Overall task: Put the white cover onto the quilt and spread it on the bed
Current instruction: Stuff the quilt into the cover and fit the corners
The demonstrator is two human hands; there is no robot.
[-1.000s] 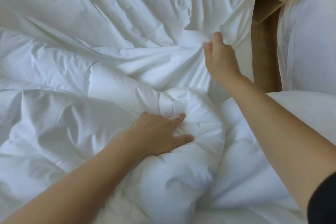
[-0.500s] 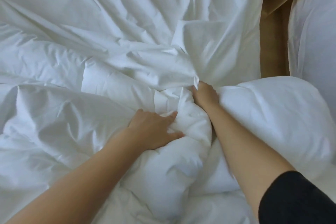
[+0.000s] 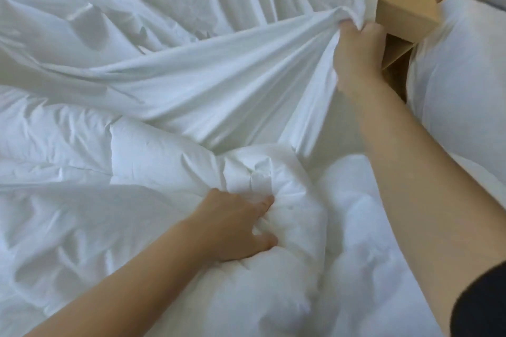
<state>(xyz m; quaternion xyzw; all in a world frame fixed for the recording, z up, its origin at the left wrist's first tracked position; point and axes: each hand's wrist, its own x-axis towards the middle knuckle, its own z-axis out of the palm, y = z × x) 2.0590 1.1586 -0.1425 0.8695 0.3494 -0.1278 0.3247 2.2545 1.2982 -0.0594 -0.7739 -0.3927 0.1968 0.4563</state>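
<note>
Two hands engaged; right hand (image 3: 356, 46) has moved from beside the bunched puffy white quilt (image 3: 287, 216) at lower centre up to upper right, fist clenched on a fold of the thin white fabric cover (image 3: 219, 85), now drawn taut; left hand (image 3: 235, 227) unmoved, fingers dug in, gripping the quilt; likely hauling cover over quilt, sleeving unfinished; light wooden nightstand (image 3: 405, 8) just beyond the fist.
</note>
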